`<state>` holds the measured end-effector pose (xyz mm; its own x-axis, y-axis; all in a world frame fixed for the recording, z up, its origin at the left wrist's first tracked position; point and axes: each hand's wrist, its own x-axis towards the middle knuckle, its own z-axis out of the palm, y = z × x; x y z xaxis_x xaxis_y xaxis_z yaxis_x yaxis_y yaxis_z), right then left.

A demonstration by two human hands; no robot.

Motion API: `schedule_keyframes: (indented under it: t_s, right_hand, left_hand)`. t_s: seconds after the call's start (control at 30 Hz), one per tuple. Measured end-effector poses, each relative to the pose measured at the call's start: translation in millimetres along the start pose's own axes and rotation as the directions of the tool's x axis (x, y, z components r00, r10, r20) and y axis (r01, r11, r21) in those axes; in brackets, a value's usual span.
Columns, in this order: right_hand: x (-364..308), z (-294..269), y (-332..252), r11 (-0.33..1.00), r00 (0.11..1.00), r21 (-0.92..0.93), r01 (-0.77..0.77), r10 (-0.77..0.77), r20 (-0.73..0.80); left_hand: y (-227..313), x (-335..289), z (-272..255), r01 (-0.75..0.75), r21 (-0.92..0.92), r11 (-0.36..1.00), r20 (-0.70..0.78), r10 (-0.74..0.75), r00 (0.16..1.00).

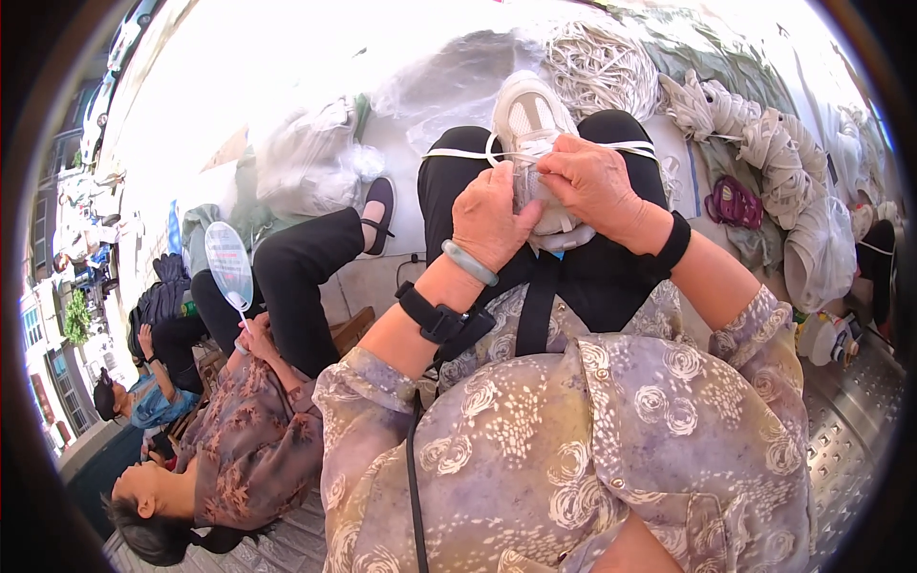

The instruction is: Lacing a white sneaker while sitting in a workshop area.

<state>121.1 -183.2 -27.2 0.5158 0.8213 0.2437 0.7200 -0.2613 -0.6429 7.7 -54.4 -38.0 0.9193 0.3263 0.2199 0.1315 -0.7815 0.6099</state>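
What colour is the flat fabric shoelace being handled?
The flat fabric shoelace is white, clearest in head view.

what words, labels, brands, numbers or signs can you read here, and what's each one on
None can be quoted: no text here is clear enough.
Pale blue hand fan, held up by the person seated at the left: small lines of print, too small and blurred to read.
Light-coloured shoe between the two hands: no legible lettering.
Street and buildings at the far left: too small to tell any signs.
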Motion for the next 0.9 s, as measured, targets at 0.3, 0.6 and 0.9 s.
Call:
schedule_keyframes:
  t_s: [0.3,0.6,0.9]
  right_hand:
    - [9.5,20.6,-5.9,0.977,0.992,-0.192,0.097,-0.079,0.096]
    - [-2.0,-21.2,-4.4,0.905,0.970,-0.379,0.194,-0.118,0.214]
    - [-55.9,-108.6,-5.1,0.894,0.982,-0.406,0.190,-0.173,0.079]
  left_hand:
    - [-7.7,5.1,-3.2,0.278,-0.327,0.903,0.148,-0.242,0.959]
    - [-6.6,5.9,-6.1,0.281,-0.175,0.944,0.218,-0.241,0.946]
    - [46.4,38.1,-3.6,-0.392,-0.128,0.911,0.034,0.399,0.916]
